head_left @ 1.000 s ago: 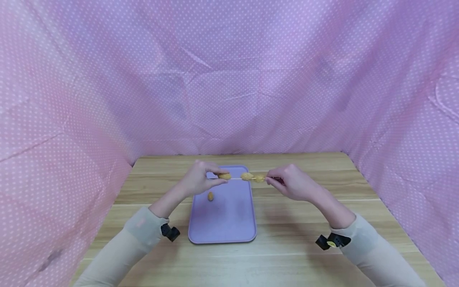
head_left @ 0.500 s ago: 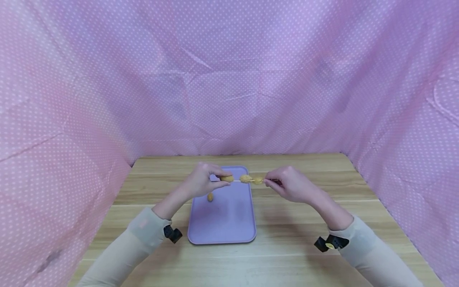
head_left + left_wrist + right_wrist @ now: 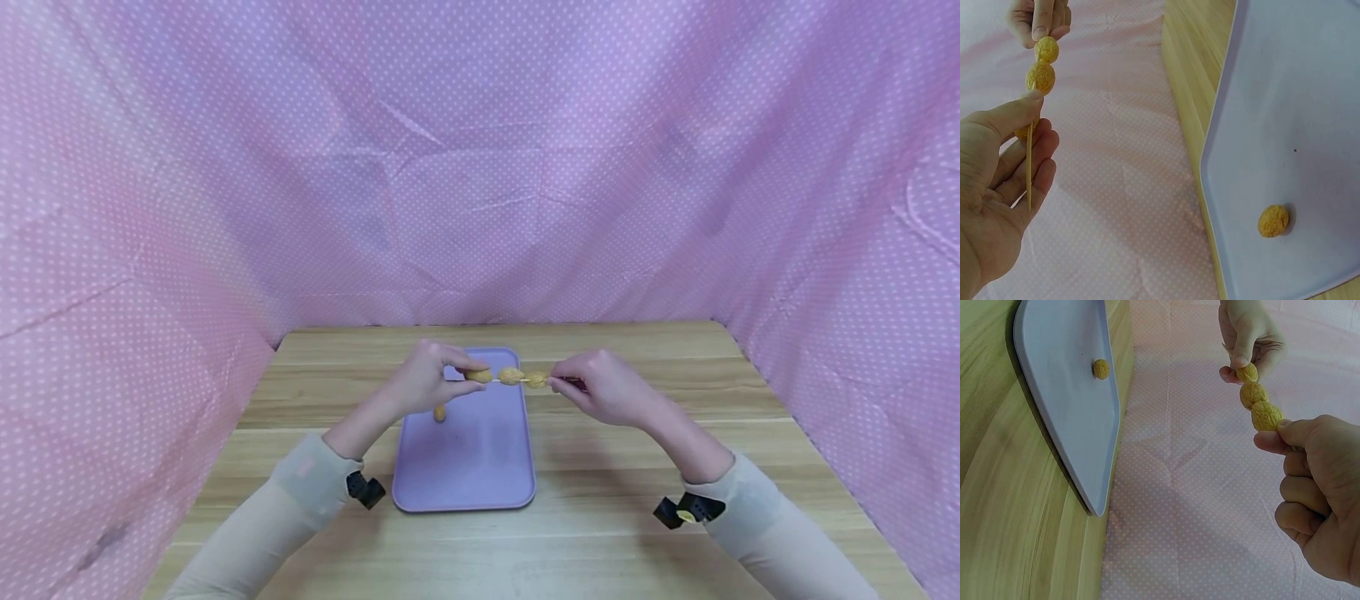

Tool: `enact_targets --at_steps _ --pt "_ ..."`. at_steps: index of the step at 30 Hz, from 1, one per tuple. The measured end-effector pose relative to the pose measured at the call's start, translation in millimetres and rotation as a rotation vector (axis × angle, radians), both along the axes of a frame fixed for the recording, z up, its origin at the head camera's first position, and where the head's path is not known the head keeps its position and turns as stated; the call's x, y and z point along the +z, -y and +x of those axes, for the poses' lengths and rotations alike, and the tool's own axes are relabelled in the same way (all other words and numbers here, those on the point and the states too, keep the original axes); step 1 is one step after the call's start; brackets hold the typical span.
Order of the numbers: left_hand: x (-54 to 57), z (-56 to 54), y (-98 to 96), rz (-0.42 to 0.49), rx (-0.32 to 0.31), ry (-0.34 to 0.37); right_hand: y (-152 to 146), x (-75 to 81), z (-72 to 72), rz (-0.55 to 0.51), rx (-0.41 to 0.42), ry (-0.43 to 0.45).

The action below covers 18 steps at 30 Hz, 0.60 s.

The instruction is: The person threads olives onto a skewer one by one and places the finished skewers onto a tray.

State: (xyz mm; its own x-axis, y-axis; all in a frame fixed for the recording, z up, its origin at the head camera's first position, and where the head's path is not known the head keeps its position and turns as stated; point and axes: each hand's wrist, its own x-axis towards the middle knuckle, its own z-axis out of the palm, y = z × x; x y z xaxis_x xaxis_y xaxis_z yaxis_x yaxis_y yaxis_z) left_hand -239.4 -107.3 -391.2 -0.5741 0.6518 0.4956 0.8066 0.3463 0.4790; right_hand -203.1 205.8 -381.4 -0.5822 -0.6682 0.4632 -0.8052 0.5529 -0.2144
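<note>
My left hand [image 3: 427, 379] pinches a wrinkled yellow-brown ball [image 3: 480, 376] between thumb and fingers. A thin wooden skewer [image 3: 1029, 165] runs through it, and its pointed end lies over the left palm in the left wrist view. Two more balls sit farther along the stick: a middle ball [image 3: 512, 376] and an end ball [image 3: 536, 379]. Right beside the end ball, my right hand [image 3: 607, 387] grips the skewer, its fingers hiding that end. The skewer is held roughly level above the tray. A loose ball [image 3: 1274, 220] lies on the lilac tray [image 3: 465, 467].
The tray rests on a wooden table [image 3: 637, 533]. Pink dotted cloth [image 3: 480, 208] hangs behind the table and along both sides. Each wrist wears a small black camera, such as the left wrist camera [image 3: 366, 490].
My left hand has moved slightly right with its ball, and my right hand slightly left. The gap between the pinched ball and the middle ball has narrowed. The loose ball stays put.
</note>
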Motion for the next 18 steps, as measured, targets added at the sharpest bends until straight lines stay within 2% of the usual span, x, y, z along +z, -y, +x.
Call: enact_targets --at_steps 8,13,18 --pt "-1.4 -0.5 -3.6 -0.006 -0.011 0.012 1.0 -3.5 0.0 -0.01 0.003 -0.009" --pt "-4.6 -1.3 -3.5 -0.014 0.005 0.019 2.9 -8.2 -0.7 -0.022 0.014 -0.011" --pt "-1.6 -6.7 -5.5 -0.042 0.016 0.03 -1.4 -6.2 -0.8 -0.018 -0.015 0.044"
